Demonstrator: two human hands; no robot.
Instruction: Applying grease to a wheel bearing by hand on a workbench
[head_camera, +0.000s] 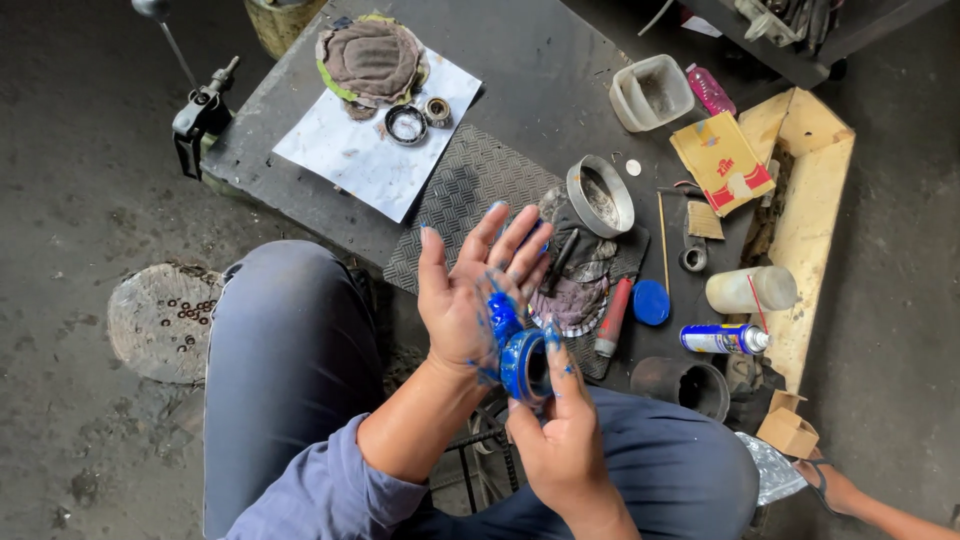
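Left hand (478, 290) up over the lap, palm open and fingers spread wide, smeared with blue grease (503, 312) down the heel. Right hand (562, 440) below it, fingers closed around a round bearing (522, 365), itself coated blue, its edge pressed into the heel of that open palm. Looks like grease being packed into the bearing, scraped off the palm and pushed between the races; well into it, judging by the coating, though how full the far side is cannot be told. Next move calling for a turn of the bearing in the fingers to bring a fresh section to the grease, with firm pressure and a secure grip, slippery as it must be. Beyond the hands, on the chequered mat (470, 190), a dirty rag (575, 290), a metal bowl (600, 195), a blue lid (651, 302) and a spray can (722, 339) lying on its side. Farther off, on a sheet of paper (350, 160), two more rings (407, 124).
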